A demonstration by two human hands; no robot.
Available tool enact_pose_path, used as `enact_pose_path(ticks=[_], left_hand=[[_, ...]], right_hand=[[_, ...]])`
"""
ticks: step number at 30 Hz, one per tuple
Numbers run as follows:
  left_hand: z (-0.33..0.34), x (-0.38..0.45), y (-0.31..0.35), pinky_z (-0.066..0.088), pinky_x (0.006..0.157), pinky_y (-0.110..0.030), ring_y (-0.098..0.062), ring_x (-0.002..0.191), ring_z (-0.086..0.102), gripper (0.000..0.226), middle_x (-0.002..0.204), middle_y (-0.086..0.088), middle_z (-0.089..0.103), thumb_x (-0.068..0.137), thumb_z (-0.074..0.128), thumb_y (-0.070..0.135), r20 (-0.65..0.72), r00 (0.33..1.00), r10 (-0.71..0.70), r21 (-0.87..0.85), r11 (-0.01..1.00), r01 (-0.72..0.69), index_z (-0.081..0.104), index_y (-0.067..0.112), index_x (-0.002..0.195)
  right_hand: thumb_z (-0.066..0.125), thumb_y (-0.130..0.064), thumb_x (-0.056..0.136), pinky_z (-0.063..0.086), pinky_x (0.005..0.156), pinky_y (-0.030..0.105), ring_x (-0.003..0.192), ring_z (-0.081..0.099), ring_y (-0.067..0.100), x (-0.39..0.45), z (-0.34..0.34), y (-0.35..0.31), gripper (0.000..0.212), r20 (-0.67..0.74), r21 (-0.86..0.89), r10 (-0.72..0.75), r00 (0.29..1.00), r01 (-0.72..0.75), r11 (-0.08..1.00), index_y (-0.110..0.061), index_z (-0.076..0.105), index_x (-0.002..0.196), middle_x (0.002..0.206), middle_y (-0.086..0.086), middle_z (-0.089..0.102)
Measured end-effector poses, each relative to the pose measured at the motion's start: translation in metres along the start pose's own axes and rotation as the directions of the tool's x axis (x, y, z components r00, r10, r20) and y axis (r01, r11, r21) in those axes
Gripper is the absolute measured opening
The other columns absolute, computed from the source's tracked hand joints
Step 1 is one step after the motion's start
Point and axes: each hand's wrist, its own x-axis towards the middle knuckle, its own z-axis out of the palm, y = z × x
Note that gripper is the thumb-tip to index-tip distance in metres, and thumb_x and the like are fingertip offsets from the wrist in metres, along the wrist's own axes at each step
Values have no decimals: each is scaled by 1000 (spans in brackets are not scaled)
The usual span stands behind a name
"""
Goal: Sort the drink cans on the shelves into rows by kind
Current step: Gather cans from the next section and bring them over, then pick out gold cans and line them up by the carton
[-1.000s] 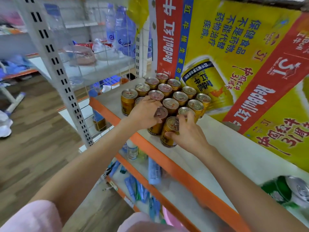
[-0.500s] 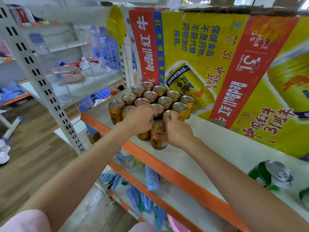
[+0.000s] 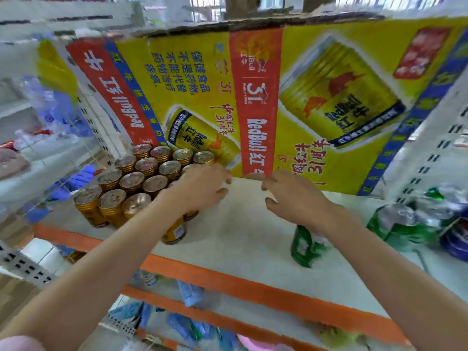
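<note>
Several gold drink cans (image 3: 131,182) stand in tight rows at the left of the white shelf (image 3: 240,239). My left hand (image 3: 200,188) hovers over the right end of that block, fingers spread, holding nothing. My right hand (image 3: 293,196) is in the air over the bare middle of the shelf, fingers apart and empty. A green can (image 3: 304,247) stands under my right wrist, partly hidden by it. More green cans (image 3: 400,224) and a blue can (image 3: 455,241) lie jumbled at the far right, blurred.
A yellow and red cardboard poster (image 3: 253,97) forms the back wall of the shelf. An orange rail (image 3: 228,282) edges the shelf front. White perforated uprights (image 3: 425,153) stand at the right. Lower shelves hold blue packets (image 3: 187,292).
Both hands have let go of the front gold cans and lifted. My right hand moved right, away from the block. The view swung right, bringing more green cans into sight.
</note>
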Motion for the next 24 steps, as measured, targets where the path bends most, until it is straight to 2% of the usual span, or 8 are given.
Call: enact_pose_path(ticks=[2, 7, 12, 15, 19, 22, 24], left_hand=[[-1, 22, 23, 42, 96, -34, -20, 121, 46, 30, 128, 0, 52, 95, 48, 31, -5, 999, 48, -12, 999, -48, 53, 22, 123], [-7, 75, 95, 40, 88, -32, -21, 117, 48, 27, 118, -1, 53, 95, 45, 29, -71, 962, 265, 43, 964, -262, 54, 19, 119], [-14, 121, 173, 43, 91, -36, -21, 117, 47, 30, 123, -3, 51, 96, 45, 30, -26, 908, 418, 8, 908, -418, 53, 19, 122], [-17, 143, 222, 43, 86, -33, -21, 114, 48, 28, 119, -2, 51, 96, 45, 30, -20, 880, 474, 9, 881, -474, 53, 20, 121], [-17, 167, 282, 38, 70, -29, -22, 103, 53, 24, 109, -1, 52, 94, 48, 30, -28, 828, 560, -13, 828, -561, 55, 21, 115], [-18, 182, 321, 40, 70, -31, -24, 100, 54, 25, 112, -1, 52, 94, 48, 32, -20, 793, 609, -18, 793, -609, 54, 20, 115], [-18, 194, 346, 42, 75, -33, -26, 100, 55, 25, 115, -3, 52, 94, 47, 28, -21, 776, 631, -80, 772, -630, 55, 18, 116]], right_hand=[[45, -25, 93, 44, 91, 38, 118, 45, 24, -20, -3, 26, 36, -20, -22, 56, 998, -56, 998, -15, 47, 127, 129, 5, 47], [43, -28, 94, 39, 92, 35, 121, 42, 22, -78, -7, 88, 36, -38, 2, 230, 973, -230, 973, -18, 45, 129, 128, 4, 45], [41, -29, 96, 43, 91, 34, 118, 45, 23, -151, -6, 145, 34, -92, 15, 377, 922, -378, 926, -16, 48, 127, 124, 4, 48], [43, -26, 95, 44, 90, 36, 117, 46, 26, -198, -6, 176, 38, -100, 38, 485, 869, -484, 874, -14, 46, 130, 124, 8, 49], [40, -29, 94, 43, 87, 33, 117, 47, 28, -257, -5, 212, 37, -106, 62, 631, 768, -629, 775, -12, 49, 125, 125, 9, 48], [43, -31, 94, 44, 90, 34, 116, 46, 25, -297, -8, 236, 40, -93, 34, 707, 701, -707, 706, -12, 47, 130, 121, 8, 48], [44, -30, 95, 42, 88, 31, 116, 45, 23, -322, -11, 252, 38, -77, 28, 753, 653, -754, 656, -14, 45, 130, 123, 7, 47]])
